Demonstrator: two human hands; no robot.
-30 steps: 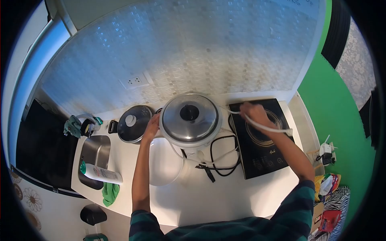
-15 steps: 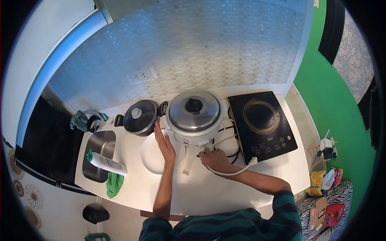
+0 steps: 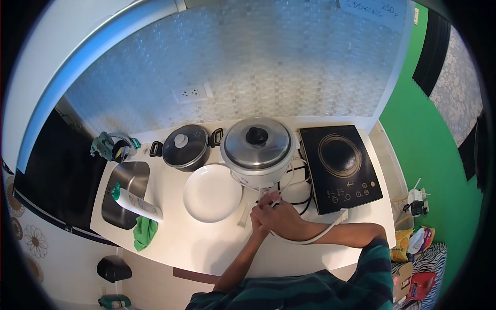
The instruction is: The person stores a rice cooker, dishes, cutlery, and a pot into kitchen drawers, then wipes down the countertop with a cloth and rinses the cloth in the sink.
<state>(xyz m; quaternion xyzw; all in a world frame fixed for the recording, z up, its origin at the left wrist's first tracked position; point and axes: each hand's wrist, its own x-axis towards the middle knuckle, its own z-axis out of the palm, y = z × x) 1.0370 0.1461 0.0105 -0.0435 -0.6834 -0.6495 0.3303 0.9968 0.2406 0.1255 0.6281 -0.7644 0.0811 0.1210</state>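
A white rice cooker (image 3: 258,150) with a steel lid and black knob stands at the middle of the counter. Just below its front, my right hand (image 3: 283,217) is closed on a white power cord (image 3: 310,240), whose plug end hangs over my right forearm. My left hand (image 3: 258,219) is pressed against the right hand from the left, its fingers partly hidden. A white plate (image 3: 213,194) lies left of both hands. Beside the cooker, black and white cords (image 3: 306,181) lie looped on the counter.
An induction cooktop (image 3: 341,170) sits to the right. A lidded dark pot (image 3: 186,147) stands left of the cooker. Farther left are a sink (image 3: 124,206), a white bottle (image 3: 137,204) with a green cap and a green cloth (image 3: 145,232). A wall outlet (image 3: 190,93) is behind.
My right hand has come from above the cooktop to the cooker's front with the white cord. My left hand has left the cooker's side and moved across the plate to the right hand.
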